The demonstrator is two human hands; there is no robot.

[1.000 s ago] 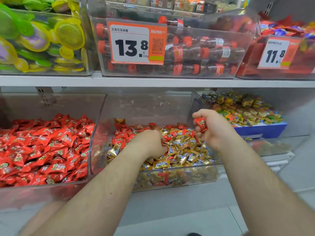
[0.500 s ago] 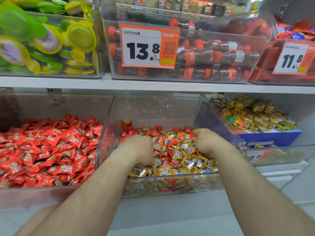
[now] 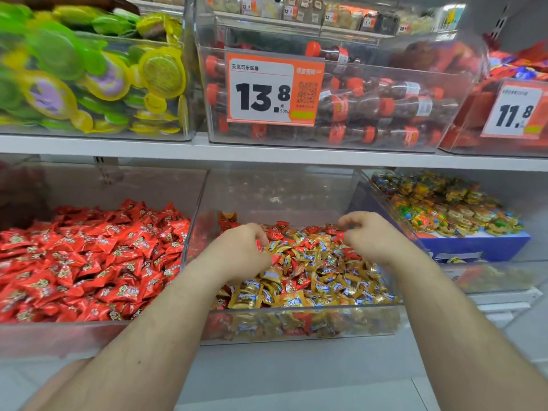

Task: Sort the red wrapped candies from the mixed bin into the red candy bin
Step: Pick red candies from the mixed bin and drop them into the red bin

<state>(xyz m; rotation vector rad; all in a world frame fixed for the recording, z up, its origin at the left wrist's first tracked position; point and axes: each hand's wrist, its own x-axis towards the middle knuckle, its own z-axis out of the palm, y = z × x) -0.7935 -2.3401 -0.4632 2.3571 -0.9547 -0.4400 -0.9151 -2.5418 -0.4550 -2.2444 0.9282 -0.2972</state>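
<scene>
Shop shelving carries clear plastic bins. Both hands work inside the middle clear mixed bin (image 3: 296, 310) of gold and red wrapped candies (image 3: 308, 243). The left hand (image 3: 240, 250) grips red wrappers; the right hand (image 3: 367, 232) is curled, contents indiscernible. Many reds remain unsorted; the red candy bin (image 3: 89, 330) at left is well filled.

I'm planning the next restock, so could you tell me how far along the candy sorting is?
Done: the red candy bin already holds a deep pile. In hand: both hands, left hand and right hand, are picking in the mixed bin. Left: many red candies remain among gold ones.
</scene>
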